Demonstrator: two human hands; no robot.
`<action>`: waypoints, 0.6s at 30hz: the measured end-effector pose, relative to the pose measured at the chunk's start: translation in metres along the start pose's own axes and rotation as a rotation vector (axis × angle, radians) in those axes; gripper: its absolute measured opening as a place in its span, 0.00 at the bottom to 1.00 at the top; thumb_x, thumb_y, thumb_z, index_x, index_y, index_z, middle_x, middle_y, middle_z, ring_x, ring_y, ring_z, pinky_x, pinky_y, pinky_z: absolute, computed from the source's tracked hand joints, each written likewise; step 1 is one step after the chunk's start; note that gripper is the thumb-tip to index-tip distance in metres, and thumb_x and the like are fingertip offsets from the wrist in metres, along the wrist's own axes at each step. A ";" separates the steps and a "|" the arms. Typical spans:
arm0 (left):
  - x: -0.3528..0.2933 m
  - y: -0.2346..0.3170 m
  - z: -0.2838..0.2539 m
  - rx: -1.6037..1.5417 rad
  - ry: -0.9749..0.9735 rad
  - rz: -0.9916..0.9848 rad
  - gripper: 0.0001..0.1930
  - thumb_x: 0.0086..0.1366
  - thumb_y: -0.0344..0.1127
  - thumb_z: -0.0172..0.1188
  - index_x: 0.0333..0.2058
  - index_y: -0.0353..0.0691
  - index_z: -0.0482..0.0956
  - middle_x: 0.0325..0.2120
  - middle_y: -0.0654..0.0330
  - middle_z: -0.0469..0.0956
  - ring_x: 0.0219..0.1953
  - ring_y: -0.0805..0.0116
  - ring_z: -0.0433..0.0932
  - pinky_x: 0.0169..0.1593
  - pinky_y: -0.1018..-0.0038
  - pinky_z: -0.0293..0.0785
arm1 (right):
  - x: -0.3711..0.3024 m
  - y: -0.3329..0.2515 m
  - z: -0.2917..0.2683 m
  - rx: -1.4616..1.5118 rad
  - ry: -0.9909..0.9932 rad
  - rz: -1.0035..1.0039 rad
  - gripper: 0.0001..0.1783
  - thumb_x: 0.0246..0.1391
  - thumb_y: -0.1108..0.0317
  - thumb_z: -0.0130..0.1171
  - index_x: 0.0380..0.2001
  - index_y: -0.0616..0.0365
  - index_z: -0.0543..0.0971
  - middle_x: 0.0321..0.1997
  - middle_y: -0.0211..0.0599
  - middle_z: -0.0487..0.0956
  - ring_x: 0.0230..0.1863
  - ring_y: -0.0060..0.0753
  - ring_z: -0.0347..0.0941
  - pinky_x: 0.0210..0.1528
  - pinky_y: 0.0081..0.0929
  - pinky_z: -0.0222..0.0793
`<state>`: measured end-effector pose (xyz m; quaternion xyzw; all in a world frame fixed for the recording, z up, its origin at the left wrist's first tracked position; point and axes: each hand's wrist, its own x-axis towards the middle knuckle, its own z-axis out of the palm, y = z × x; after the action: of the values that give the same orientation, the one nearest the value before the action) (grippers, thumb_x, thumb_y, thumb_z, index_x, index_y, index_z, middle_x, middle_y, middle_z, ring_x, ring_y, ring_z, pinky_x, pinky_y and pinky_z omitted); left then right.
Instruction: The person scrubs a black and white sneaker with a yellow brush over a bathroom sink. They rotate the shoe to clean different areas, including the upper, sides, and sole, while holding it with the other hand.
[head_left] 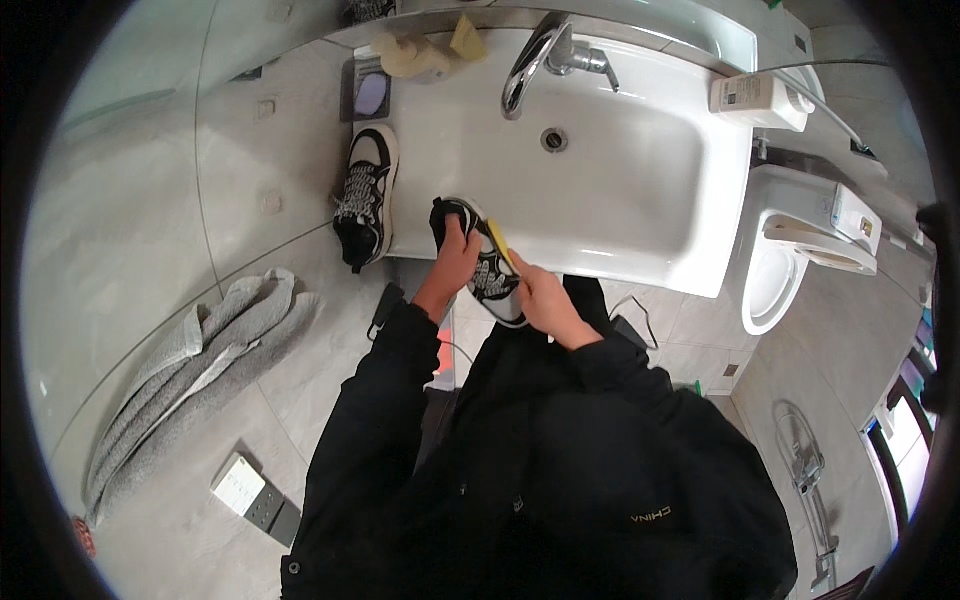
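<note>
A black, grey and white sneaker [489, 279] is in front of me at the near left edge of the white washbasin [447, 135]. My left hand [455, 255] grips it near the ankle opening, with some fingers hidden inside the shoe. On its right side my right hand [545, 300] is closed around a slim yellow piece [497, 240], which lies against the shoe's upper. Its exact kind is hard to make out. The matching sneaker [366, 195] stands on the basin's left rim, laces up.
A chrome faucet [540, 65] rises at the basin's back. Soap in a dark dish [370, 95] and a yellow sponge [467, 40] sit back left, a white bottle [760, 102] back right. A toilet [775, 280] stands right; a grey towel [190, 385] hangs left.
</note>
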<state>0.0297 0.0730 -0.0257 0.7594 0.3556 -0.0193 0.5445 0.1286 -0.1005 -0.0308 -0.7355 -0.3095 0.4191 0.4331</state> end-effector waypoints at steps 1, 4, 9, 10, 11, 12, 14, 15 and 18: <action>0.001 0.000 -0.001 0.006 -0.013 -0.036 0.23 0.80 0.35 0.51 0.65 0.27 0.58 0.54 0.42 0.71 0.55 0.53 0.73 0.63 0.60 0.70 | 0.003 0.001 -0.001 -0.003 0.040 -0.011 0.35 0.58 0.79 0.51 0.71 0.65 0.72 0.39 0.73 0.80 0.43 0.77 0.78 0.49 0.57 0.75; 0.000 -0.001 -0.002 0.004 -0.040 -0.056 0.24 0.81 0.36 0.50 0.66 0.27 0.57 0.55 0.42 0.71 0.57 0.53 0.72 0.64 0.62 0.69 | 0.015 0.001 0.003 0.006 0.072 0.018 0.34 0.58 0.79 0.50 0.70 0.65 0.73 0.36 0.74 0.79 0.41 0.77 0.79 0.46 0.52 0.77; 0.002 -0.001 0.002 -0.049 0.013 -0.077 0.23 0.81 0.35 0.51 0.64 0.25 0.59 0.55 0.41 0.72 0.58 0.53 0.73 0.66 0.61 0.68 | 0.007 -0.002 -0.009 0.072 0.030 0.018 0.32 0.55 0.80 0.51 0.65 0.69 0.77 0.43 0.76 0.81 0.47 0.76 0.78 0.54 0.58 0.75; 0.001 -0.001 0.003 -0.028 0.041 -0.001 0.23 0.80 0.35 0.52 0.64 0.25 0.60 0.55 0.42 0.72 0.58 0.53 0.73 0.66 0.62 0.68 | 0.007 -0.003 -0.011 0.051 -0.033 0.086 0.32 0.54 0.80 0.51 0.65 0.70 0.76 0.42 0.75 0.81 0.47 0.76 0.78 0.54 0.58 0.74; 0.001 -0.001 0.002 0.010 0.055 0.031 0.23 0.80 0.35 0.52 0.64 0.25 0.60 0.55 0.42 0.72 0.58 0.54 0.73 0.66 0.62 0.68 | 0.005 -0.003 -0.014 0.072 -0.062 0.116 0.33 0.54 0.80 0.51 0.66 0.71 0.76 0.42 0.75 0.81 0.47 0.76 0.78 0.55 0.59 0.73; -0.001 -0.001 0.004 0.058 0.046 0.063 0.22 0.80 0.35 0.52 0.64 0.26 0.60 0.55 0.42 0.72 0.58 0.54 0.72 0.66 0.62 0.68 | 0.009 -0.005 -0.015 0.036 -0.135 0.232 0.32 0.55 0.80 0.50 0.66 0.71 0.76 0.42 0.75 0.81 0.47 0.76 0.78 0.53 0.59 0.74; -0.003 -0.001 0.003 -0.024 -0.009 -0.041 0.24 0.80 0.35 0.53 0.66 0.26 0.59 0.56 0.41 0.72 0.58 0.54 0.72 0.67 0.62 0.67 | 0.020 0.002 -0.010 -0.010 0.020 0.020 0.32 0.56 0.79 0.51 0.66 0.68 0.76 0.42 0.75 0.81 0.47 0.76 0.78 0.52 0.59 0.74; -0.005 -0.001 0.002 -0.046 -0.013 -0.091 0.25 0.80 0.35 0.53 0.66 0.27 0.58 0.56 0.41 0.72 0.58 0.53 0.72 0.67 0.62 0.67 | 0.013 0.003 -0.011 0.008 -0.008 0.045 0.33 0.56 0.79 0.50 0.68 0.68 0.75 0.43 0.75 0.81 0.48 0.75 0.79 0.53 0.56 0.75; -0.007 -0.002 0.002 -0.035 0.056 0.002 0.26 0.80 0.35 0.52 0.68 0.27 0.56 0.58 0.41 0.72 0.60 0.52 0.73 0.67 0.60 0.68 | -0.001 0.006 -0.013 0.025 -0.006 -0.023 0.35 0.57 0.79 0.48 0.71 0.67 0.72 0.44 0.74 0.81 0.51 0.72 0.80 0.56 0.50 0.76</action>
<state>0.0239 0.0678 -0.0253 0.7503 0.3704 0.0086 0.5475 0.1400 -0.1087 -0.0325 -0.7253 -0.3141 0.4200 0.4461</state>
